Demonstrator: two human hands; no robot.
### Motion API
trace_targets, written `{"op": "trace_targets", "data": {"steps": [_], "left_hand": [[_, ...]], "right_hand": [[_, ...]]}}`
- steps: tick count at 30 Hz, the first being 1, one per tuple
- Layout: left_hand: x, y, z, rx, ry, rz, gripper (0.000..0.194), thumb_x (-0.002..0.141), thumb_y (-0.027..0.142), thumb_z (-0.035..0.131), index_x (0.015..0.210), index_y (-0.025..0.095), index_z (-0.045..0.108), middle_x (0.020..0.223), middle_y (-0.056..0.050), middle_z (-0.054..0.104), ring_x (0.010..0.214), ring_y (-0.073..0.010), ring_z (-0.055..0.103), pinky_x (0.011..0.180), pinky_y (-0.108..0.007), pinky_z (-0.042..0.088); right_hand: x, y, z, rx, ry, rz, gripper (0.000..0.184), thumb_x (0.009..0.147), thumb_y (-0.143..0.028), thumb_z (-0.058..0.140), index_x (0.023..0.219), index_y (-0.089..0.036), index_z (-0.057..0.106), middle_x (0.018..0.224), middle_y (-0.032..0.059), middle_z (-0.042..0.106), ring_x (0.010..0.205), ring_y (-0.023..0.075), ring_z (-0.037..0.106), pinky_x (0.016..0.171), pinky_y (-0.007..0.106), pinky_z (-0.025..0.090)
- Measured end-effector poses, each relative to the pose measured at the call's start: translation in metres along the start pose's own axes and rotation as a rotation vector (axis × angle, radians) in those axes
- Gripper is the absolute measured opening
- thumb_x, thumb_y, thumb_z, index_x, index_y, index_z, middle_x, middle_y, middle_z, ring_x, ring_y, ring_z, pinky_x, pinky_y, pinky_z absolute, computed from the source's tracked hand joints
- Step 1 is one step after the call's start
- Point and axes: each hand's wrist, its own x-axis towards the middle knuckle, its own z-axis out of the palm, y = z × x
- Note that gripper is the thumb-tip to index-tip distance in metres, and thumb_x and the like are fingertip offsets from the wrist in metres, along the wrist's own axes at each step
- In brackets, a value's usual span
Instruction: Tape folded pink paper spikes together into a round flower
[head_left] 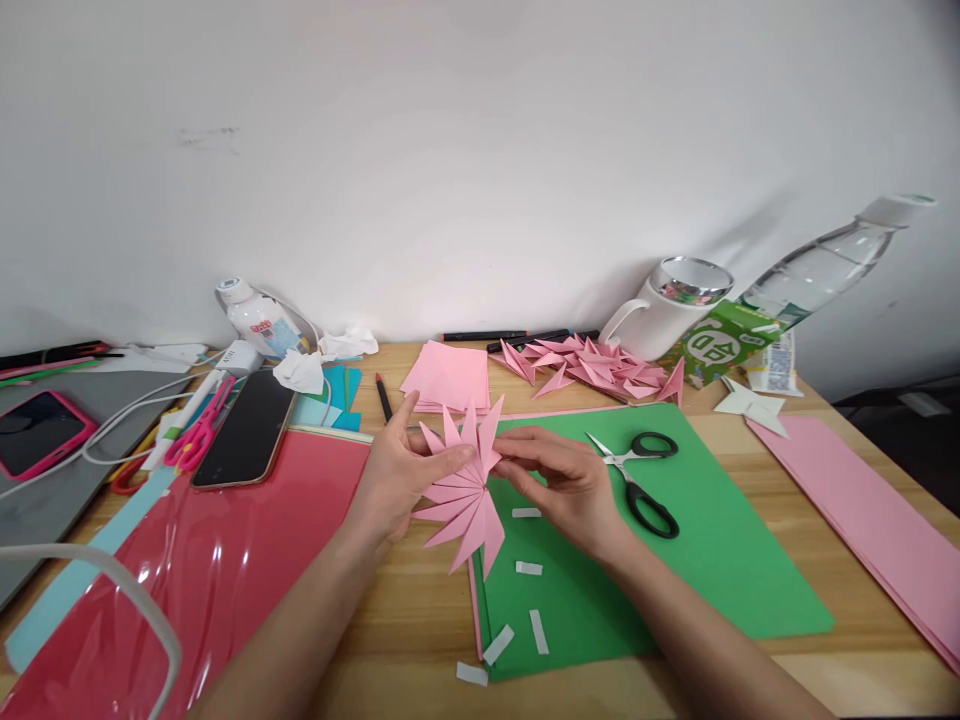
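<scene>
A fan-like pink folded-paper flower (461, 500) with pointed petals is held above the table, near the green paper's left edge. My left hand (397, 465) grips its left side, thumb lying across the petals. At its right side, my right hand (566, 480) has its fingers pinched against the petals; what lies between the fingertips is hidden. Under and beside my right hand is a green paper sheet (720, 530), with black-handled scissors (634, 470) lying half spread on it. Several small white strips (538, 632) are scattered on the green sheet's left part.
A pile of pink folded pieces (600, 365) and a stack of pink squares (450, 375) lie at the back. A white mug (667, 305) and a clear bottle (832, 260) stand back right. A phone (246, 430), pink scissors (201, 425) and a red plastic-covered pack (187, 570) lie left.
</scene>
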Motion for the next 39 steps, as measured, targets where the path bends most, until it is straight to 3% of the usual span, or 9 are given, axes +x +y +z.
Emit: {"op": "trace_targets", "data": {"steps": [5, 10, 19, 26, 31, 39], "left_hand": [[-0.0003, 0.0019, 0.0014, -0.039, -0.005, -0.016, 0.114, 0.054, 0.018, 0.084, 0.147, 0.010, 0.018, 0.046, 0.011, 0.053, 0.039, -0.0050, 0.044, 0.041, -0.015, 0.034], [0.0007, 0.0010, 0.0005, -0.043, -0.010, -0.019, 0.115, 0.054, 0.018, 0.084, 0.147, 0.011, 0.018, 0.048, 0.010, 0.056, 0.040, -0.0058, 0.046, 0.041, -0.015, 0.035], [-0.0026, -0.0001, 0.0026, -0.046, 0.008, 0.016, 0.118, 0.055, 0.017, 0.084, 0.149, 0.013, 0.013, 0.053, 0.006, 0.062, 0.044, -0.0084, 0.051, 0.044, -0.018, 0.042], [0.0001, -0.0008, -0.0001, 0.010, -0.013, 0.014, 0.115, 0.056, 0.020, 0.083, 0.148, 0.013, 0.015, 0.051, 0.008, 0.057, 0.043, -0.0062, 0.045, 0.042, -0.016, 0.037], [0.0003, -0.0006, 0.0002, 0.034, -0.028, 0.018, 0.115, 0.057, 0.022, 0.083, 0.149, 0.013, 0.014, 0.051, 0.009, 0.056, 0.046, -0.0066, 0.046, 0.045, -0.017, 0.039], [0.0000, -0.0013, -0.0041, 0.026, -0.014, 0.019, 0.114, 0.056, 0.021, 0.084, 0.148, 0.013, 0.017, 0.049, 0.011, 0.052, 0.043, -0.0052, 0.043, 0.043, -0.015, 0.035]], "right_hand": [[0.0008, -0.0044, -0.0018, -0.149, 0.040, -0.099, 0.018, 0.082, -0.019, 0.059, 0.087, -0.026, 0.075, 0.075, 0.0028, 0.071, 0.061, 0.0137, 0.065, 0.054, 0.025, 0.056], [-0.0009, -0.0032, -0.0014, -0.170, 0.065, -0.118, 0.021, 0.082, -0.017, 0.058, 0.085, -0.028, 0.076, 0.078, 0.0023, 0.071, 0.056, 0.0122, 0.065, 0.052, 0.024, 0.055], [-0.0046, -0.0012, 0.0022, -0.295, 0.089, -0.191, 0.028, 0.080, -0.011, 0.057, 0.090, -0.029, 0.075, 0.082, 0.0026, 0.072, 0.067, 0.0135, 0.068, 0.058, 0.024, 0.056], [0.0010, -0.0055, -0.0037, -0.189, 0.009, -0.184, 0.024, 0.081, -0.010, 0.057, 0.086, -0.025, 0.074, 0.080, 0.0031, 0.071, 0.060, 0.0122, 0.067, 0.053, 0.022, 0.056], [0.0022, -0.0053, -0.0039, -0.259, 0.036, -0.209, 0.017, 0.079, -0.012, 0.061, 0.085, -0.023, 0.073, 0.076, 0.0040, 0.071, 0.064, 0.0136, 0.066, 0.052, 0.022, 0.054], [0.0032, -0.0049, -0.0055, -0.174, 0.002, -0.236, 0.022, 0.079, -0.006, 0.058, 0.085, -0.022, 0.073, 0.074, 0.0030, 0.069, 0.061, 0.0117, 0.066, 0.052, 0.020, 0.054]]}}
